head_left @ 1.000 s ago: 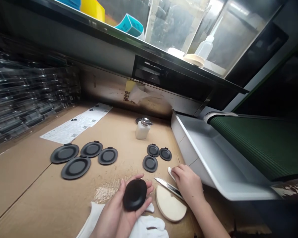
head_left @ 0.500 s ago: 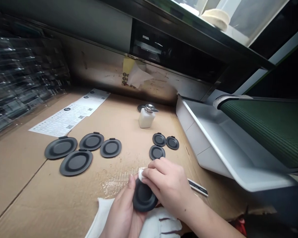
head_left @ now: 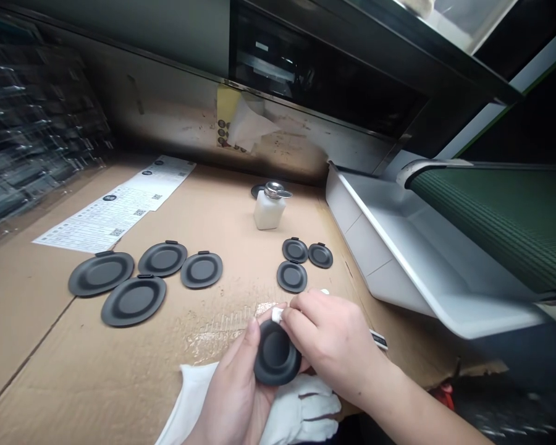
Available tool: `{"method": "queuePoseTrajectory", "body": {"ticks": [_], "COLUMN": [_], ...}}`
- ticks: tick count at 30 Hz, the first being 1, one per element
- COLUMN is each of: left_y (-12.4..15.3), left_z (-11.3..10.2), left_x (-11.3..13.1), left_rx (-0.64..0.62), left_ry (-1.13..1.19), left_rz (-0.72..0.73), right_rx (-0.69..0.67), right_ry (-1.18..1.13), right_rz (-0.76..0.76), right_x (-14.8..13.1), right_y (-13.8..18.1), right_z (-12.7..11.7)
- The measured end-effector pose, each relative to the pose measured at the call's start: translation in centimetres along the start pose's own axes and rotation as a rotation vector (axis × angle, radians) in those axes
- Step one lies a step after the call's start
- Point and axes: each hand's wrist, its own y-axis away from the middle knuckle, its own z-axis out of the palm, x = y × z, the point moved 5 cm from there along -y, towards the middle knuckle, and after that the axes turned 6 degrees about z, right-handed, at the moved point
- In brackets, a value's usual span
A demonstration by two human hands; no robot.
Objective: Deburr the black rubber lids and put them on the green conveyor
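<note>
My left hand grips a black round lid by its edge, dished side up. At the lid's top rim, my right hand pinches a small white wad, perhaps cloth or cotton, against it. Beneath my hands lies a white glove, partly hidden, with more white fabric on the left. Similar black lids lie on the cardboard: a group on the left and three on the right. A white pump bottle with a metal top stands behind them, another dark disc partly behind it.
Printed paper sheets lie at the back left, near stacked clear plastic trays. A grey-white bin stands on the right, beside a green conveyor belt. A black-and-white strip shows past my right wrist.
The view has shifted a little. My hands and the held lid sit slightly higher and further right in view. The white wad stays at the lid's top rim.
</note>
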Motion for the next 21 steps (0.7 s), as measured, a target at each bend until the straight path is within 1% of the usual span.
{"method": "queuePoseTrajectory", "body": {"ticks": [2, 6, 8, 11, 14, 17, 19, 21], "left_y": [0.1, 0.3, 0.3, 0.2, 0.2, 0.1, 0.1, 0.0], "left_z": [-0.2, -0.4, -0.3, -0.2, -0.2, -0.4, -0.5, -0.5], "left_x": [0.1, 0.3, 0.3, 0.3, 0.3, 0.3, 0.3, 0.2], "left_rx": [0.01, 0.026, 0.031, 0.018, 0.025, 0.039, 0.027, -0.001], "left_ry": [-0.048, -0.119, -0.123, -0.102, -0.065, -0.04, -0.011, 0.051], "left_rz": [-0.004, -0.006, -0.007, -0.021, -0.028, -0.037, -0.05, -0.063], "right_rx": [0.007, 0.102, 0.125, 0.079, 0.027, 0.018, 0.025, 0.03], "right_ry": [0.065, 0.142, 0.203, 0.299, 0.294, 0.25, 0.204, 0.149], "right_rz": [0.034, 0.133, 0.154, 0.167, 0.193, 0.242, 0.26, 0.238], "right_x": [1.1, 4.6, 6.2, 8.3, 9.8, 10.4, 10.0, 8.9], "right_y": [0.2, 1.0, 1.5, 2.3, 3.0, 3.6, 3.9, 4.2], "right_z": [-0.3, -1.6, -1.7, -0.1, 2.5, 3.7, 3.4, 2.5]}}
